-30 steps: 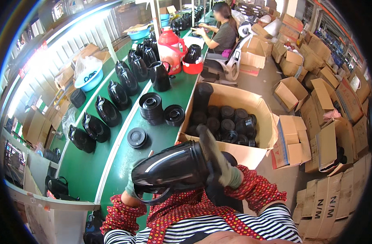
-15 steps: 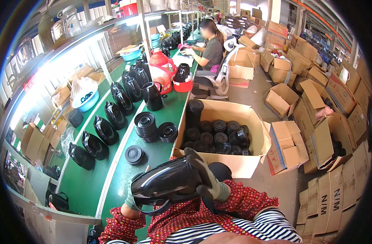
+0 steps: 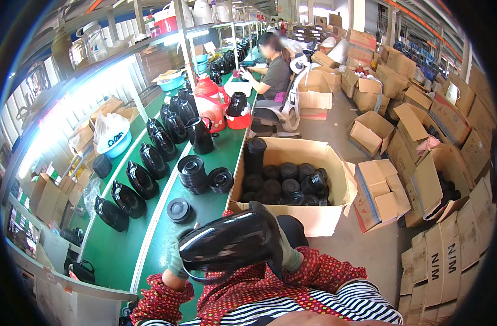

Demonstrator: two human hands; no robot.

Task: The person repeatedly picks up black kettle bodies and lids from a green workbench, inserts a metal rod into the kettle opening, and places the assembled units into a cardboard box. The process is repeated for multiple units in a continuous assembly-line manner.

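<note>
Lower centre of frame: glossy black kettle body [image 3: 226,244] held close to chest, tipped on side. Left hand [image 3: 176,261], gloved, wrapped round its lower left end; right hand [image 3: 289,255] closed on handle side. Above, open cardboard box [image 3: 313,217] of black round parts. At left, green workbench [image 3: 205,209] lined with black kettles [image 3: 150,160].

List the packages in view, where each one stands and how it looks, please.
Big box: open brown carton beside the green table, full of black round parts.
Open boxes: brown cartons on the floor to the right, flaps up.
Flat cartons: brown, stacked on edge at far right, dark print on them.
Shelf boxes: brown cartons left of the table.
Bag: white plastic, in a blue bowl at left.
</note>
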